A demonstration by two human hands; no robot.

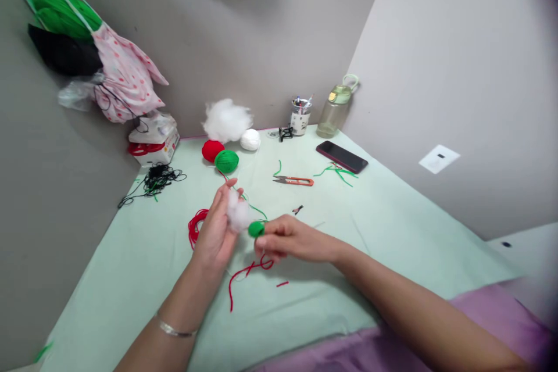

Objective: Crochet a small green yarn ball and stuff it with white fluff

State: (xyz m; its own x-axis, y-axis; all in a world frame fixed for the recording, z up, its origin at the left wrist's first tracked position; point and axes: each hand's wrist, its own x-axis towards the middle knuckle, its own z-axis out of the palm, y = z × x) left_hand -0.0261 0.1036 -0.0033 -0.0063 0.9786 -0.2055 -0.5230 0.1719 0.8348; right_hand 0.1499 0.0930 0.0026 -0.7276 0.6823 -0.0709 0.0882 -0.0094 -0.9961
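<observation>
A tuft of white fibre stuffing (pixel 238 213) rests in my left hand (pixel 217 225), held against the palm and fingers. My right hand (pixel 290 238) pinches a small green crocheted piece (pixel 256 229) between thumb and fingers, close beside the tuft. From that piece a red yarn tail (pixel 238 279) with a loop trails onto the table. Behind my left wrist lies a coil of red yarn (pixel 195 226), partly covered by the hand. Farther back sit a red yarn ball (pixel 213 151), a green yarn ball (pixel 227 161) and a white yarn ball (pixel 250 139).
A heap of white stuffing (pixel 227 121) is against the wall. Orange thread snips (pixel 294 181) lie mid-table, with a phone (pixel 342 156), a bottle (pixel 335 111) and a pen jar (pixel 300 117) behind. Tangled black yarn (pixel 159 179) and a box (pixel 154 142) are at the left edge.
</observation>
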